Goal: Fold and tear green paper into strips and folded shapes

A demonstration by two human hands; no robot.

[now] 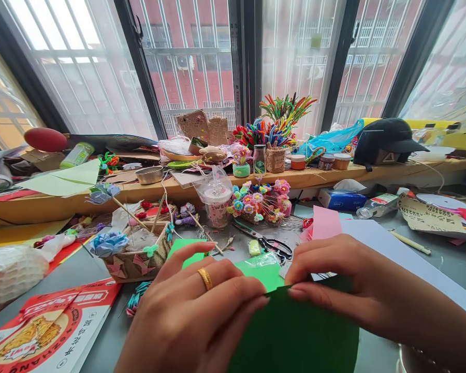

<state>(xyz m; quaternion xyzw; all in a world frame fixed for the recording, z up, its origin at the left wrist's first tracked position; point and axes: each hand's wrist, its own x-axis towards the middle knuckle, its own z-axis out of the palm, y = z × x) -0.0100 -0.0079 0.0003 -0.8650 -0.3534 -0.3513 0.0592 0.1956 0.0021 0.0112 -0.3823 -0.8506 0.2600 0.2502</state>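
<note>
A dark green sheet of paper [295, 331] lies on the grey table in front of me. My left hand [194, 316], with a gold ring on one finger, presses its fingers together on the sheet's upper edge. My right hand [353, 282] pinches the same edge from the right, fingertips almost meeting those of the left. A lighter green paper [262, 272] lies just behind the hands. Black-handled scissors [272, 242] rest on the table beyond it.
A woven basket [134, 259] with paper flowers stands at the left. A red printed box [46, 326] lies at the front left. A pink paper [325, 221], a plastic cup [216, 199] and a wooden sill [314, 177] crowded with craft items fill the back.
</note>
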